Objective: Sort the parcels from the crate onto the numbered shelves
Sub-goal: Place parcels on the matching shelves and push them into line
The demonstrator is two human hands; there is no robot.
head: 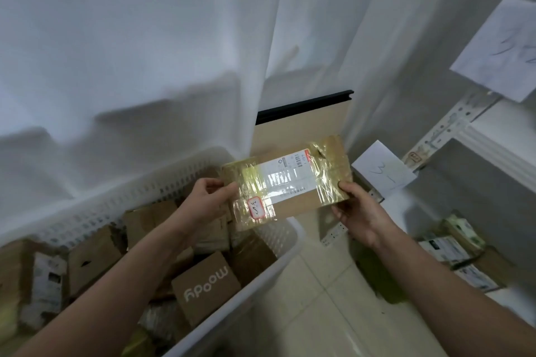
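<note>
I hold a flat cardboard parcel (287,180) wrapped in shiny yellowish tape, with a white shipping label on top and a small red-edged sticker with handwriting at its near left corner. My left hand (207,197) grips its left end and my right hand (359,211) grips its right end. The parcel hangs above the far right corner of the white plastic crate (269,272), which holds several brown cardboard parcels, one printed "moody" (204,285). The white metal shelf unit (452,122) stands to the right, with handwritten paper number signs (383,169) taped to it.
A white curtain (145,52) hangs behind the crate. A beige board with a black top edge (301,122) shows through its gap. Several parcels (461,252) lie on the low shelf at right. Pale floor tiles (319,304) lie between crate and shelf.
</note>
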